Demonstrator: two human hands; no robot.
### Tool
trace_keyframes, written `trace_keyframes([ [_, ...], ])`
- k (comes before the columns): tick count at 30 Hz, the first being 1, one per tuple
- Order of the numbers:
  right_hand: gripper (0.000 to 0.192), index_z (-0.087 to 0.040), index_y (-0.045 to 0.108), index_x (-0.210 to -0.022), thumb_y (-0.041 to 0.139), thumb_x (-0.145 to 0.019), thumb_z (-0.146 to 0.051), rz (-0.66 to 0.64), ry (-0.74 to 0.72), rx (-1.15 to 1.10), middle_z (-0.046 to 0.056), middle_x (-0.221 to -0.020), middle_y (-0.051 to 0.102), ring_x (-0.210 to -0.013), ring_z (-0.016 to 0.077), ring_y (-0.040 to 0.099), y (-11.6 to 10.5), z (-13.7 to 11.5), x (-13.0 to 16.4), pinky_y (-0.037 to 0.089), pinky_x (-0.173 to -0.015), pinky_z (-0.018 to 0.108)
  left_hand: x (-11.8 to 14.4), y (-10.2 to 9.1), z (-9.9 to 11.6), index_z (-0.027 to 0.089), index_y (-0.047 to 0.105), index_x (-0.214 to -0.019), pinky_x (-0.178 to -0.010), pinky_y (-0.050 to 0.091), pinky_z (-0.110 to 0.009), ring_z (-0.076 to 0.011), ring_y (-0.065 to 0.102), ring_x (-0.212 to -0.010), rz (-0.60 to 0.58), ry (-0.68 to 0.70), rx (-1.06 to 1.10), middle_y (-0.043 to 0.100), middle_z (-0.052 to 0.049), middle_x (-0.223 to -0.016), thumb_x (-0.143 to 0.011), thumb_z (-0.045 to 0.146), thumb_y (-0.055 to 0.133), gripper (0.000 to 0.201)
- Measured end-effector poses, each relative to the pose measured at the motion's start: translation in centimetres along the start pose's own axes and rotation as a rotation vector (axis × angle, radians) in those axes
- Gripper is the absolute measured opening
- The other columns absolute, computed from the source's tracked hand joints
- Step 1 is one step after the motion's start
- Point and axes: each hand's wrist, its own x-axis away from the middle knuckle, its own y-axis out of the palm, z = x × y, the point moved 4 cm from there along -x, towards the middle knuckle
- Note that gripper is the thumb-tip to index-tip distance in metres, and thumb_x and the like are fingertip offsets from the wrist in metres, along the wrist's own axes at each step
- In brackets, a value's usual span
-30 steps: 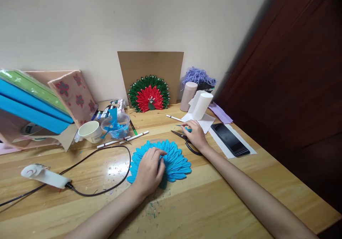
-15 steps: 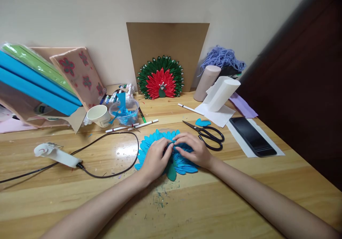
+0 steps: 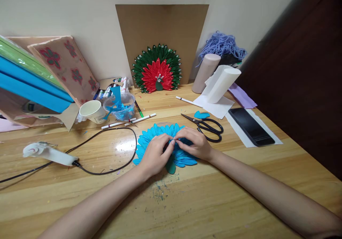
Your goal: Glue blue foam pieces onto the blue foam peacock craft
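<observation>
Assembly of the blue paper fan appears to be in hand, at the petal-fixing step. Left hand and right hand meet over its centre, fingertips pinched together on a small piece there; what that piece is cannot be told. Fan lies flat on the wooden table, directly beneath the fingers, touching them. Next move likely calls for steady downward pressure without shifting the petals. Scissors lie just beside the right hand.
</observation>
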Motion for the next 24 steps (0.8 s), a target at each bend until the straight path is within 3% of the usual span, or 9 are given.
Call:
trace_keyframes([
  [12, 0.013, -0.024, 0.058, -0.095, 0.053, -0.085, -0.017, -0.017, 0.009, -0.019, 0.003, -0.083, 0.066, -0.078, 0.0161, 0.060, -0.03, -0.05, 0.02, 0.048, -0.073, 0.031, -0.12, 0.00, -0.04, 0.017, 0.056, -0.079, -0.073, 0.040, -0.028, -0.0157, 0.054, -0.078, 0.001, -0.006, 0.030, 0.060, -0.003, -0.080, -0.094, 0.032, 0.035, 0.030],
  [18, 0.007, -0.022, 0.058, -0.089, 0.054, -0.084, -0.021, -0.036, 0.092, -0.031, 0.003, -0.079, 0.062, -0.075, 0.0166, 0.057, 0.05, 0.38, 0.00, 0.048, -0.071, 0.030, -0.16, 0.10, -0.03, 0.017, 0.058, -0.087, -0.073, 0.040, -0.028, -0.0159, 0.055, -0.080, 0.005, 0.038, -0.034, 0.062, -0.004, -0.084, -0.094, 0.028, 0.036, 0.026],
  [24, 0.003, -0.021, 0.053, -0.082, 0.053, -0.081, -0.018, -0.025, 0.077, -0.001, 0.003, -0.074, 0.058, -0.070, 0.0160, 0.053, 0.16, 0.46, -0.08, 0.046, -0.067, 0.030, -0.09, 0.28, -0.07, 0.017, 0.062, -0.092, -0.072, 0.039, -0.028, -0.0159, 0.056, -0.080, 0.010, 0.070, -0.053, 0.063, -0.004, -0.085, -0.092, 0.025, 0.040, 0.023],
])
